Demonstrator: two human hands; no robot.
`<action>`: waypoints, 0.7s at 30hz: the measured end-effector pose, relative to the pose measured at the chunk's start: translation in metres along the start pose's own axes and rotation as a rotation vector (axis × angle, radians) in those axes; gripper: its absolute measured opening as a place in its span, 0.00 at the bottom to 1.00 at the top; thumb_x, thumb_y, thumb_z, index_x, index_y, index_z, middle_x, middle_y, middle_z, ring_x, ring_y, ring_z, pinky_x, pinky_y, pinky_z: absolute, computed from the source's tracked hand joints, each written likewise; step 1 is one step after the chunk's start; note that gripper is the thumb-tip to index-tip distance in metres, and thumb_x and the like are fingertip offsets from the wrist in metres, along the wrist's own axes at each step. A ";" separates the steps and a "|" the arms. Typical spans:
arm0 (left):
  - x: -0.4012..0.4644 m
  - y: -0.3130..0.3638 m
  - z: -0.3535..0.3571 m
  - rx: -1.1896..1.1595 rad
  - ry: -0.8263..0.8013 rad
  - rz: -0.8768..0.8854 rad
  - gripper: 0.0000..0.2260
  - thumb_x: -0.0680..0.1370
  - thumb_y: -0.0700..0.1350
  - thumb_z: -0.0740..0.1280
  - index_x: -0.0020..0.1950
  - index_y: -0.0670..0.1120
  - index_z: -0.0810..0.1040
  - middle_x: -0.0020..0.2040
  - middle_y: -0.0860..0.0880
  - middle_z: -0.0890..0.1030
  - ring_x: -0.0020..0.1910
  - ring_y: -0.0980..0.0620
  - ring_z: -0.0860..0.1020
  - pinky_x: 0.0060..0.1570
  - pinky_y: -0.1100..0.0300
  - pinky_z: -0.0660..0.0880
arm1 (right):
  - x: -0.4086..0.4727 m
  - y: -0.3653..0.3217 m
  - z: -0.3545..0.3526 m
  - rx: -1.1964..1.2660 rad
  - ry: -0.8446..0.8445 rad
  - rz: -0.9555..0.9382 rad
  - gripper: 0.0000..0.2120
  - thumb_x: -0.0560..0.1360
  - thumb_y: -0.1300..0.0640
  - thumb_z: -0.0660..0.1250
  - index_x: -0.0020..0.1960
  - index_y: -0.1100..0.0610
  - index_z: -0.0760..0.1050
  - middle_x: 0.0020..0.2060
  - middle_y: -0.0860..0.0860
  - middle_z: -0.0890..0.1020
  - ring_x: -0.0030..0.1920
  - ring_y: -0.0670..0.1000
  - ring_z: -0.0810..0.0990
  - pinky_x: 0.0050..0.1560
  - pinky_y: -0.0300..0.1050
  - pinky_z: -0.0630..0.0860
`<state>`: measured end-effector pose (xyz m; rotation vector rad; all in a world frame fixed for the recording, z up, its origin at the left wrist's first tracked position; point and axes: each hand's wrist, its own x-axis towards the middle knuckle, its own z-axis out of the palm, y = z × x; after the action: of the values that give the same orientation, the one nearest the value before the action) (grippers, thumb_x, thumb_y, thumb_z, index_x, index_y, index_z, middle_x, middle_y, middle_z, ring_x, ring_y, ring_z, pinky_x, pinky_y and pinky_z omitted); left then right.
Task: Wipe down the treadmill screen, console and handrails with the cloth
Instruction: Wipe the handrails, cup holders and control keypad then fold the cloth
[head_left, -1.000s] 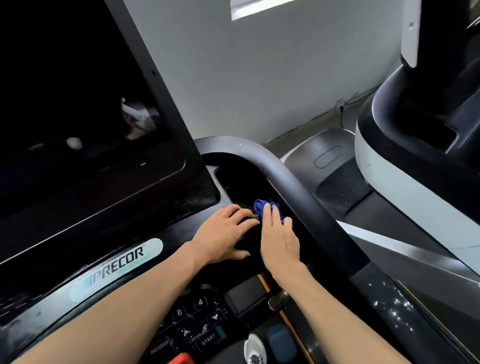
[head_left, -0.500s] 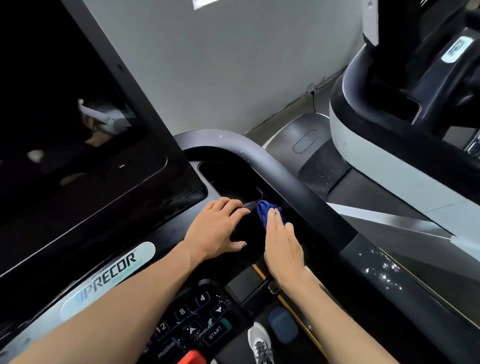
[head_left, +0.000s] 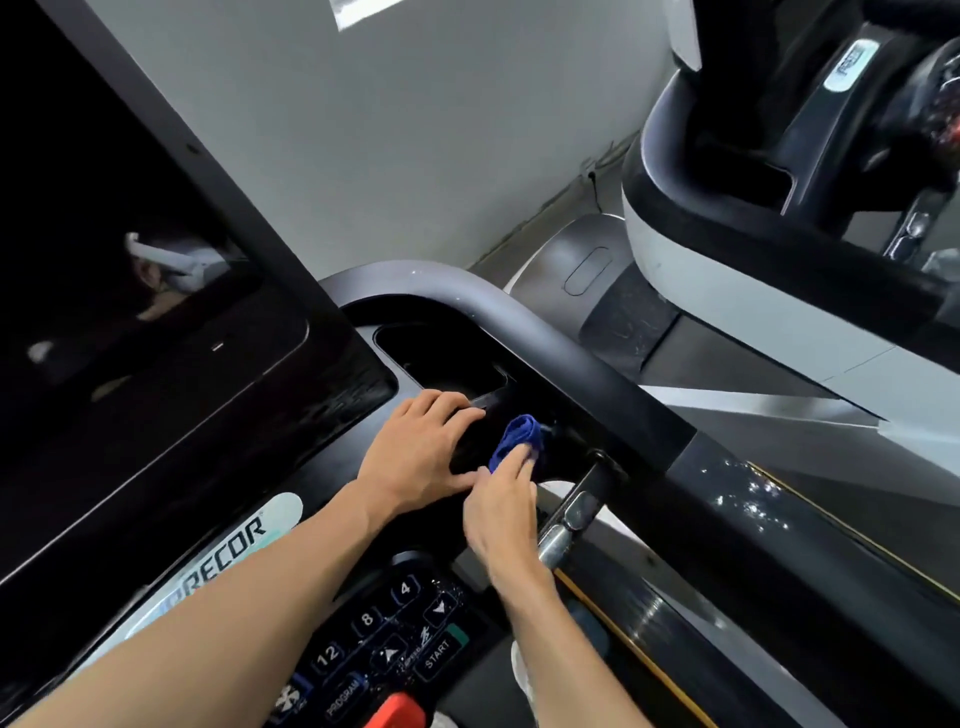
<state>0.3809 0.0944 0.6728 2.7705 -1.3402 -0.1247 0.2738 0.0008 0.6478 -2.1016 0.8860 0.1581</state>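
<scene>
The treadmill's dark screen (head_left: 130, 312) fills the left of the view, above the black console (head_left: 322, 499). My left hand (head_left: 421, 452) rests flat on the console's right end, fingers spread near a recessed tray (head_left: 441, 364). My right hand (head_left: 501, 512) holds a bunched blue cloth (head_left: 517, 439) with its fingertips and presses it into the gap between the console and the curved black handrail (head_left: 545, 343). Part of the cloth is hidden under my fingers.
A keypad (head_left: 384, 649) with START and PROGRAM keys and a red stop button (head_left: 400, 709) sits below my arms. A metal grip sensor (head_left: 571, 519) lies right of my right hand. A neighbouring machine (head_left: 753, 270) stands at right, before a grey wall (head_left: 415, 130).
My right hand has drawn back toward me and turned, and more of the blue cloth shows ahead of its fingers. The left hand stays on the console. The camera has shifted.
</scene>
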 end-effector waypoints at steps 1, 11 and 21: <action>0.000 0.000 -0.001 -0.008 -0.008 0.004 0.33 0.71 0.68 0.66 0.72 0.52 0.73 0.66 0.52 0.74 0.65 0.49 0.72 0.65 0.53 0.71 | -0.003 -0.002 0.001 0.118 -0.005 0.049 0.30 0.84 0.54 0.54 0.80 0.64 0.46 0.79 0.61 0.55 0.72 0.62 0.66 0.71 0.55 0.65; -0.001 -0.003 -0.011 -0.029 -0.144 0.022 0.37 0.70 0.57 0.50 0.79 0.52 0.67 0.74 0.50 0.69 0.73 0.48 0.63 0.73 0.53 0.60 | 0.024 -0.017 -0.008 0.167 0.283 0.292 0.24 0.82 0.59 0.58 0.76 0.61 0.58 0.68 0.63 0.73 0.60 0.61 0.78 0.56 0.56 0.76; 0.000 -0.007 -0.013 -0.088 -0.139 0.028 0.35 0.72 0.53 0.44 0.78 0.49 0.68 0.74 0.49 0.69 0.72 0.47 0.63 0.73 0.53 0.60 | 0.043 -0.022 -0.029 0.560 0.375 0.382 0.11 0.81 0.63 0.53 0.59 0.59 0.73 0.59 0.56 0.67 0.46 0.56 0.72 0.36 0.38 0.66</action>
<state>0.3876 0.0985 0.6847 2.7134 -1.3667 -0.3721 0.3143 -0.0349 0.6640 -1.4456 1.3700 -0.2710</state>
